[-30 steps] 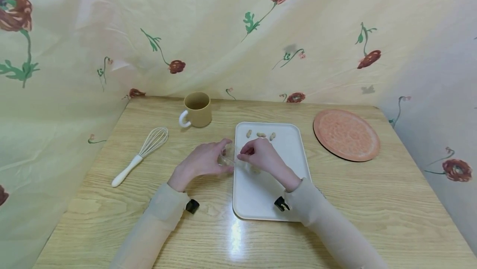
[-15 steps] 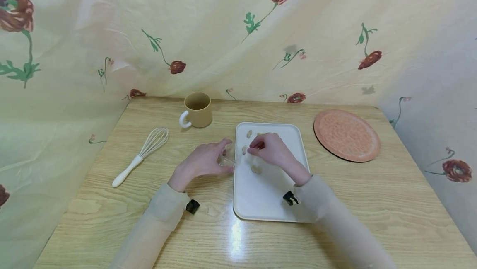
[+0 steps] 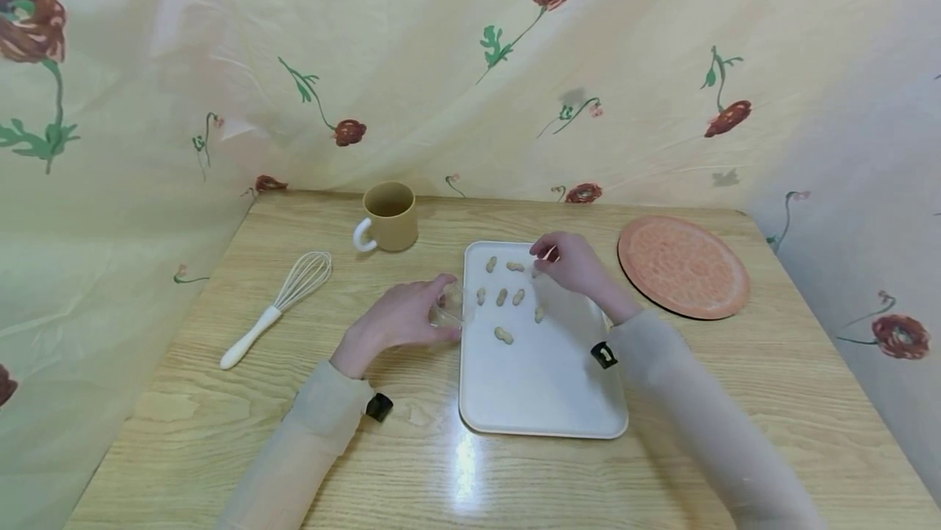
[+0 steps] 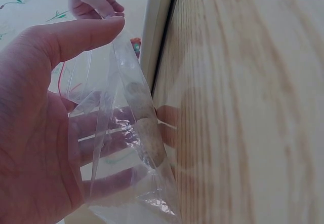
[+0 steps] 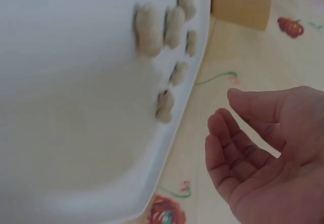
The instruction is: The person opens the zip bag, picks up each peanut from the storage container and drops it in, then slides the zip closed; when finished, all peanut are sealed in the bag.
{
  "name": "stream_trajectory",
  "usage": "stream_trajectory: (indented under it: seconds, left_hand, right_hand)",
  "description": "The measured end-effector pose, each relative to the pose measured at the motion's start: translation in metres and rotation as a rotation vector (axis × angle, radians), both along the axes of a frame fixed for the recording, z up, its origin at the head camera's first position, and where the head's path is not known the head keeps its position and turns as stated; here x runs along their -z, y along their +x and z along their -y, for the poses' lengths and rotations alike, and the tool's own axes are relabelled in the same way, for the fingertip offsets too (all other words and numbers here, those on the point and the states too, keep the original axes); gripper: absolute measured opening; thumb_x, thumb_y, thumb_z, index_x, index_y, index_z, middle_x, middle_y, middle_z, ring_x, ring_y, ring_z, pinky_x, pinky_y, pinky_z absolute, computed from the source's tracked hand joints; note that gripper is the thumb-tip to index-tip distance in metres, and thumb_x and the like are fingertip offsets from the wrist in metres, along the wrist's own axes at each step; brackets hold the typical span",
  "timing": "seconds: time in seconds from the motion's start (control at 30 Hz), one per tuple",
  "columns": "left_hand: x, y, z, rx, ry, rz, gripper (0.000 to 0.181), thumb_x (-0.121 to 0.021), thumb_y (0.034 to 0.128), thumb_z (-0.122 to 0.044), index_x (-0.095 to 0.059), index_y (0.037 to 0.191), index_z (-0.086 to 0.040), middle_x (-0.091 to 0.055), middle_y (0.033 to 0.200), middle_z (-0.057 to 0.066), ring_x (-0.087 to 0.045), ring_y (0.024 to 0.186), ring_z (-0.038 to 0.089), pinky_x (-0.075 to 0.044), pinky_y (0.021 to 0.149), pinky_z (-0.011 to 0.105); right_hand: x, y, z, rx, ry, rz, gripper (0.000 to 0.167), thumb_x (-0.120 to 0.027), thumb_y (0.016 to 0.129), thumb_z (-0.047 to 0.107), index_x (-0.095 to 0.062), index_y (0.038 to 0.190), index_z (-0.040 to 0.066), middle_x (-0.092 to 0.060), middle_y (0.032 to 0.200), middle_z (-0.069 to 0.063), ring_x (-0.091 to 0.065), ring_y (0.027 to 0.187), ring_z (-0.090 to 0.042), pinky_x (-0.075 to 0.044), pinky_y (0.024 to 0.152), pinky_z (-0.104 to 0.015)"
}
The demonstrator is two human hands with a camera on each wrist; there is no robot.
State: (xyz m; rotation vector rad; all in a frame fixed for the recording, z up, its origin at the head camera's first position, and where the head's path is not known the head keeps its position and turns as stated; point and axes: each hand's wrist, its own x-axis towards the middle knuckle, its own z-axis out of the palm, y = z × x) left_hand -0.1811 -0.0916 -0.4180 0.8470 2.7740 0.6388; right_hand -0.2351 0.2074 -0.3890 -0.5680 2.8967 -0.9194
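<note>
My left hand [image 3: 406, 313] holds a clear plastic bag [image 4: 114, 148] at the left edge of a white tray [image 3: 544, 391]; its thumb lies at the bag's mouth and the other fingers show through the film. Peanuts in their shells [image 4: 149, 135] are visible inside the bag. On the tray lie several more unshelled peanuts [image 3: 503, 335], some in two loose rows towards the back. Over the tray's back right part hovers my right hand [image 3: 573, 265], thumb and fingers loosely bent and apart, with nothing between them in the right wrist view. It partly covers one peanut [image 3: 535, 273].
A mustard-coloured mug [image 3: 397, 224] with a white handle stands behind my left hand. To the left lies a white whisk [image 3: 272, 313]. A round pinkish mat [image 3: 684, 265] is at the right of the wooden table [image 3: 698, 399]. Flowered cloth [image 3: 412, 64] hangs behind.
From the bag side, my right hand has moved right and back across the tray, uncovering the peanuts on its left and middle. My left hand stays in place with the bag.
</note>
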Motion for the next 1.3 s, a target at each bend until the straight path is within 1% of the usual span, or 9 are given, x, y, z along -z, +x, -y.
stream_trajectory:
  seconds: [0.17, 0.37, 0.47, 0.53, 0.63, 0.87, 0.97, 1.17, 1.3]
  left_hand:
    - [0.0, 0.0, 0.0, -0.002, 0.0, 0.006, 0.082, -0.075, 0.0832, -0.051, -0.042, 0.147, -0.013, -0.068, 0.117, 0.007, -0.065, 0.098, 0.023, -0.051, 0.084, 0.042]
    - [0.001, 0.001, 0.0, 0.005, 0.0, 0.006, 0.082, -0.075, 0.0835, -0.051, -0.042, 0.147, -0.011, -0.068, 0.117, 0.008, -0.065, 0.095, 0.022, -0.051, 0.082, 0.041]
    - [0.001, 0.001, 0.0, 0.011, -0.003, -0.002, 0.082, -0.075, 0.0836, -0.052, -0.042, 0.147, -0.011, -0.068, 0.117, 0.007, -0.065, 0.095, 0.021, -0.052, 0.082, 0.041]
    - [0.001, 0.001, 0.0, 0.013, -0.008, -0.008, 0.082, -0.075, 0.0837, -0.052, -0.042, 0.147, -0.011, -0.068, 0.117, 0.007, -0.065, 0.095, 0.021, -0.052, 0.082, 0.04]
    - [0.001, 0.0, -0.001, 0.016, -0.015, -0.009, 0.082, -0.074, 0.0839, -0.053, -0.042, 0.147, -0.012, -0.068, 0.117, 0.007, -0.065, 0.096, 0.022, -0.052, 0.082, 0.04]
    - [0.002, -0.001, -0.001, 0.005, -0.016, -0.01, 0.082, -0.074, 0.0838, -0.053, -0.041, 0.148, -0.013, -0.068, 0.119, 0.007, -0.065, 0.1, 0.023, -0.051, 0.085, 0.041]
    - [0.002, 0.0, -0.001, 0.006, -0.012, -0.012, 0.082, -0.074, 0.0837, -0.053, -0.042, 0.147, -0.013, -0.068, 0.119, 0.007, -0.065, 0.099, 0.022, -0.051, 0.085, 0.041]
    - [0.002, 0.0, 0.0, 0.008, -0.01, -0.016, 0.082, -0.074, 0.0836, -0.054, -0.042, 0.147, -0.012, -0.068, 0.118, 0.007, -0.065, 0.097, 0.022, -0.051, 0.084, 0.041]
    - [0.002, -0.001, 0.0, 0.006, -0.01, -0.019, 0.082, -0.074, 0.0835, -0.054, -0.042, 0.147, -0.013, -0.068, 0.117, 0.007, -0.065, 0.097, 0.022, -0.051, 0.083, 0.041]
  right_hand:
    - [0.011, -0.011, -0.012, -0.012, 0.045, -0.027, 0.019, -0.063, 0.089, -0.009, -0.07, 0.106, -0.008, -0.068, 0.1, -0.021, -0.062, 0.085, -0.031, -0.051, 0.078, -0.045]
    - [0.026, -0.017, -0.017, -0.057, 0.119, 0.021, 0.028, -0.059, 0.089, -0.013, -0.07, 0.113, -0.004, -0.065, 0.107, -0.02, -0.06, 0.091, -0.032, -0.051, 0.083, -0.045]
    - [0.031, -0.018, -0.017, -0.073, 0.145, 0.033, 0.034, -0.056, 0.087, -0.017, -0.07, 0.115, -0.003, -0.063, 0.108, -0.019, -0.059, 0.093, -0.031, -0.05, 0.085, -0.044]
    - [0.032, -0.018, -0.017, -0.073, 0.148, 0.039, 0.035, -0.056, 0.086, -0.018, -0.07, 0.115, -0.003, -0.063, 0.106, -0.018, -0.059, 0.093, -0.031, -0.05, 0.086, -0.045]
    - [0.032, -0.018, -0.016, -0.066, 0.147, 0.047, 0.03, -0.058, 0.088, -0.015, -0.07, 0.112, -0.003, -0.063, 0.103, -0.016, -0.059, 0.093, -0.03, -0.05, 0.085, -0.044]
    - [0.035, -0.019, -0.017, -0.07, 0.152, 0.021, 0.022, -0.063, 0.087, -0.011, -0.072, 0.105, -0.002, -0.064, 0.095, -0.012, -0.06, 0.089, -0.028, -0.051, 0.08, -0.042]
    - [0.035, -0.019, -0.018, -0.067, 0.145, 0.026, 0.019, -0.065, 0.088, -0.009, -0.073, 0.104, -0.001, -0.064, 0.093, -0.011, -0.059, 0.087, -0.027, -0.05, 0.08, -0.041]
    - [0.034, -0.018, -0.022, -0.062, 0.13, 0.03, 0.016, -0.069, 0.089, -0.003, -0.073, 0.104, 0.0, -0.065, 0.092, -0.01, -0.058, 0.085, -0.026, -0.049, 0.078, -0.039]
    - [0.03, -0.016, -0.024, -0.063, 0.117, 0.019, 0.017, -0.069, 0.089, -0.002, -0.073, 0.105, -0.001, -0.065, 0.092, -0.01, -0.057, 0.084, -0.025, -0.049, 0.076, -0.038]
